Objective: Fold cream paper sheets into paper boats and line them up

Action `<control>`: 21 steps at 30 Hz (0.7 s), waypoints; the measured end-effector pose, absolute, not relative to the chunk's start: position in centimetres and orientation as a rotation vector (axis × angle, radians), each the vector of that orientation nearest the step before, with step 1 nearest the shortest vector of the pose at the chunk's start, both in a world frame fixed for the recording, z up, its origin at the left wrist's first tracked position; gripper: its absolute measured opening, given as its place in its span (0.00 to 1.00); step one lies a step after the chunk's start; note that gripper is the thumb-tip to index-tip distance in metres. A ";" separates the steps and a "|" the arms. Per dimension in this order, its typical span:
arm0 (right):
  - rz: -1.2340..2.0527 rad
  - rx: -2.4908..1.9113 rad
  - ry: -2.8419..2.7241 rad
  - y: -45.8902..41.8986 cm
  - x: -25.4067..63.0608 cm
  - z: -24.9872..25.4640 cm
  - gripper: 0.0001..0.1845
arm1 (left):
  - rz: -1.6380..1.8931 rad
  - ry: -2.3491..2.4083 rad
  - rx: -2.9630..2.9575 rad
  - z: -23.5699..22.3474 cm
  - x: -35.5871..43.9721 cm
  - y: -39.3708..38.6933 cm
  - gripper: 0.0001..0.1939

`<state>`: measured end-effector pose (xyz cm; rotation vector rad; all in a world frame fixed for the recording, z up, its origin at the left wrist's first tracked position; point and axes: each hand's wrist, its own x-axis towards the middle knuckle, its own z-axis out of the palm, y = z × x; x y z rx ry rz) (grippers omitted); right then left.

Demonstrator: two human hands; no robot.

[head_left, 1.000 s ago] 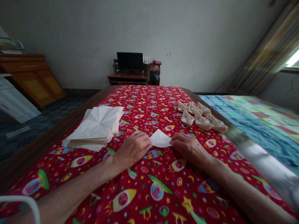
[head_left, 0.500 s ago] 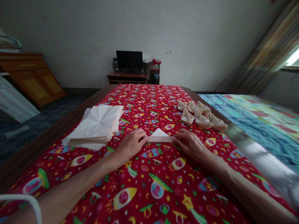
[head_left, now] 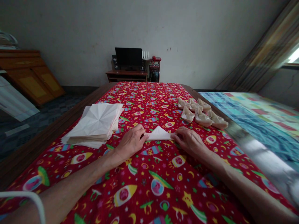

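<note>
Left hand (head_left: 133, 139) farther left, pinch on folded paper (head_left: 159, 134)

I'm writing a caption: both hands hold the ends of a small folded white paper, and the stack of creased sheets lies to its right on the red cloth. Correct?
Not quite: the head view shows the stack of creased sheets on the red cloth to the left of the folded white paper, not its right. The rest stands.

On the cloth (head_left: 144, 180) before you, the paper (head_left: 158, 134) lies between your left hand (head_left: 133, 137) and right hand (head_left: 188, 139). Farther left sits a sheet stack (head_left: 94, 124); farther right, 6 folded pieces (head_left: 202, 118) in 2 rows. A monitor (head_left: 128, 57) stands beyond the table (head_left: 58, 127), a bed (head_left: 257, 118) to the table's right.
</note>
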<state>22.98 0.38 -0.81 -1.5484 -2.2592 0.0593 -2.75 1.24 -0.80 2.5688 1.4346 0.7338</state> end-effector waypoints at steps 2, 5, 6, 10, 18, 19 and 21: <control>0.024 -1.578 -2.258 0.3 22.9 -0.8 0.15 | 0.710 1.457 2.574 -0.7 -2.7 1.2 0.11; -0.036 -1.644 -2.260 0.0 22.5 -0.5 0.14 | 0.703 1.480 2.586 -0.7 -2.6 1.3 0.11; -0.057 -1.673 -2.268 -0.1 22.4 -0.3 0.15 | 0.705 1.486 2.594 -0.7 -2.6 1.3 0.11; -0.108 -1.787 -2.310 -0.4 21.7 0.6 0.16 | 0.701 1.503 2.641 -0.7 -2.6 1.4 0.10; -0.080 -1.872 -2.324 -0.2 21.3 1.3 0.15 | 0.846 1.578 2.635 -0.5 -2.3 0.9 0.20; -0.080 -1.877 -2.322 -0.1 21.3 1.3 0.15 | 0.866 1.541 2.688 -0.4 -2.2 0.8 0.23; -0.080 -1.874 -2.328 -0.1 21.4 1.2 0.15 | 0.838 1.416 2.826 -0.1 -1.9 0.5 0.23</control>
